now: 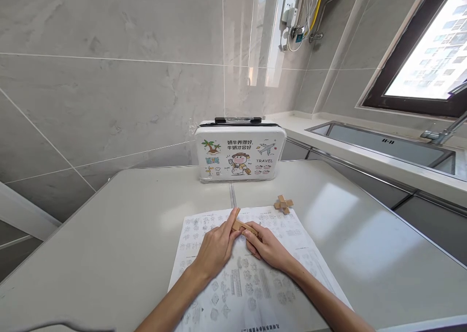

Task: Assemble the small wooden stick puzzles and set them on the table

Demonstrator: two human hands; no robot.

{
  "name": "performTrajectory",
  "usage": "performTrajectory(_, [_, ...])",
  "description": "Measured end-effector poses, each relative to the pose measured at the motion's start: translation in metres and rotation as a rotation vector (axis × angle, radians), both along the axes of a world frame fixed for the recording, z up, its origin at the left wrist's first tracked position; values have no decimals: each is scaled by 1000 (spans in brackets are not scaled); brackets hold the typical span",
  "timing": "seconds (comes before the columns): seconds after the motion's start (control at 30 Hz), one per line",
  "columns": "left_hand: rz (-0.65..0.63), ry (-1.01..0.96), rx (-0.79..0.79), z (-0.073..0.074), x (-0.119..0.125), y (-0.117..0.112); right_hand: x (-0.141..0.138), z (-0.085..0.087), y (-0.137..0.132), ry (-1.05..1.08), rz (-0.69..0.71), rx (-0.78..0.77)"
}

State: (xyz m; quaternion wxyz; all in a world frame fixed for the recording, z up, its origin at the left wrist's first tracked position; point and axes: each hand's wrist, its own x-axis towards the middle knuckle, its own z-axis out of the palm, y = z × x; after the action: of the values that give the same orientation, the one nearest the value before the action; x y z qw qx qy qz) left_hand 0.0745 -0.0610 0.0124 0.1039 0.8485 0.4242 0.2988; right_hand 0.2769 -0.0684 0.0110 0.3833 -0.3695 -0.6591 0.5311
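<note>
Over a printed instruction sheet (237,261), both of my hands meet at the wooden puzzle pieces (239,224). My left hand (215,247) is closed, pinching light-brown wooden sticks between thumb and fingers; one stick points up past the fingertips. My right hand (268,247) is closed too, with thumb and fingers around the right end of a notched stick that slants down to the right. The sticks touch or cross near my left fingertips; how they fit together is partly hidden by my fingers. Beyond my right hand, an assembled wooden burr puzzle (283,204) rests at the sheet's upper right corner.
A white carrying case (241,152) with cartoon prints and a black handle stands at the back of the white table (120,254), near the tiled wall. To the right are a counter with a sink (386,142), a faucet (443,132) and a window.
</note>
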Motion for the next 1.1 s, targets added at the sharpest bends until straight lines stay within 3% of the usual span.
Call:
performTrajectory(0.2, [-32,30,4,1,4,-1,-3,4,-2,-12,0,32])
performTrajectory(0.83, [-44,126,71,0,2,0,-1,1,0,59,78,-61])
performTrajectory(1.1, [104,-4,54,4,1,-3,6,-7,14,283,-88,-190])
